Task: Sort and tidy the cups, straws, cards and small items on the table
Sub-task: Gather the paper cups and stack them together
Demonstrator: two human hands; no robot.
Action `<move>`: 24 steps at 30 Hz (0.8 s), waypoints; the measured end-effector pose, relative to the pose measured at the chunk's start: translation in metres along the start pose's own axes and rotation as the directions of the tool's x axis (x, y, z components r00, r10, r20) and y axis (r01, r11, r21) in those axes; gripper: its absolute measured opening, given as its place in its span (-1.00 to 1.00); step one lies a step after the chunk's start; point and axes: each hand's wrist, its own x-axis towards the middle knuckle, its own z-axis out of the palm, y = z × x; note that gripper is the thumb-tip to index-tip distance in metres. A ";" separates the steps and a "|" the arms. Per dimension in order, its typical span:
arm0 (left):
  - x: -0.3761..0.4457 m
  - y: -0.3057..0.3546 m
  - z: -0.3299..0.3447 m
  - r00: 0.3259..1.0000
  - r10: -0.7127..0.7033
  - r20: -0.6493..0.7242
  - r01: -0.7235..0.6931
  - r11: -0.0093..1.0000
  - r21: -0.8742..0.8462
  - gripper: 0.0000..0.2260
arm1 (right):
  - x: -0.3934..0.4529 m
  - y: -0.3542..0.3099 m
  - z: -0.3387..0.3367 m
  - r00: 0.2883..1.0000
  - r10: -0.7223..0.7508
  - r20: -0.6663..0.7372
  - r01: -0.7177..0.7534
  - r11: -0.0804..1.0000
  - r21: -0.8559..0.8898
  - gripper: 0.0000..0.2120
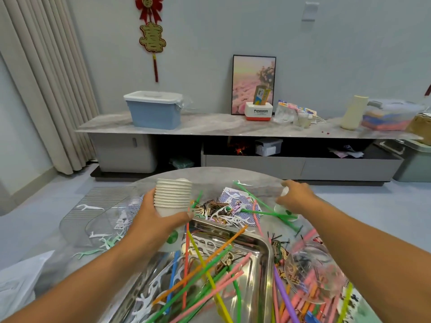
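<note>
My left hand point(154, 215) grips a tall stack of white paper cups point(173, 196) above the round table's left side. My right hand point(296, 194) reaches across the far right of the table, its fingers round a white paper cup point(284, 191); beneath it lies another cup with green print point(285, 212) on its side. Many coloured straws point(210, 271) lie criss-crossed in and around a steel tray point(265, 252). Blue-backed playing cards point(229, 198), white floss picks point(224, 213) and brown knotted trinkets lie mixed in the middle.
A clear plastic cup point(312, 271) lies tipped at the right near edge over pink straws. A clear ribbed tray point(102, 206) with floss picks and cards sits at the table's left. A long TV cabinet point(233, 127) with boxes stands behind.
</note>
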 end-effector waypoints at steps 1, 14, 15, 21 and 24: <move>0.001 -0.001 -0.005 1.000 -0.012 -0.028 0.012 1.000 -0.009 -0.31 | 0.002 0.002 0.002 1.000 -0.011 0.001 0.011 1.000 0.021 -0.42; 0.016 0.001 -0.061 0.981 -0.018 -0.193 0.003 0.997 -0.074 -0.29 | -0.052 -0.195 0.018 0.804 -0.564 -0.187 0.591 0.727 0.349 -0.50; 0.015 0.002 -0.064 0.981 -0.015 -0.192 0.000 0.997 -0.076 -0.29 | -0.053 -0.211 0.028 0.784 -0.601 -0.156 0.617 0.730 0.295 -0.50; 0.011 0.011 -0.081 0.985 0.005 -0.174 -0.023 0.995 -0.100 -0.25 | -0.042 -0.255 0.088 0.780 -0.621 0.083 0.623 0.756 -0.203 -0.53; 0.008 0.011 -0.086 0.990 0.002 -0.141 -0.014 0.997 -0.081 -0.23 | -0.032 -0.245 0.109 0.811 -0.572 0.124 0.586 0.789 -0.188 -0.51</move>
